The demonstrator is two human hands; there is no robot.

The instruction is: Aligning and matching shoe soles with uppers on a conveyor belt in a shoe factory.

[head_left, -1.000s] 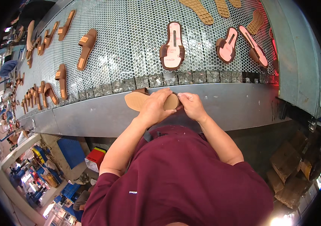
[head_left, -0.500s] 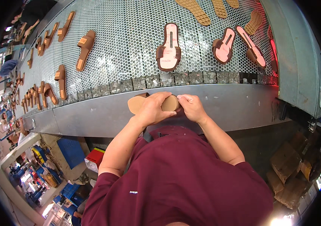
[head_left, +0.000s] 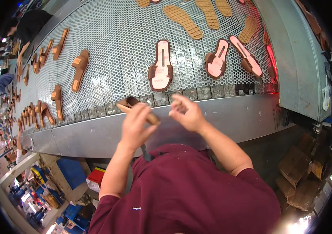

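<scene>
The tan flat sandal with a dark brown strap (head_left: 134, 107) sits tilted at the near edge of the perforated grey metal conveyor belt (head_left: 115, 50), gripped by the left hand (head_left: 136, 126), whose fingers close around its heel end. The right hand (head_left: 185, 113) hovers just beside it, fingers loosely curled, holding nothing visible. A pink-lined brown sandal (head_left: 161, 67) lies near. Held by one end only, the sandal could slip and drop off the belt's edge.

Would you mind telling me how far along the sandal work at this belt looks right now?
Done: finished-looking sandals lie along the mesh belt. In hand: the left hand holds a tan sandal at the belt's edge; the right hand hovers beside it. Left: pink-lined sandals and bare soles wait farther along.
</scene>
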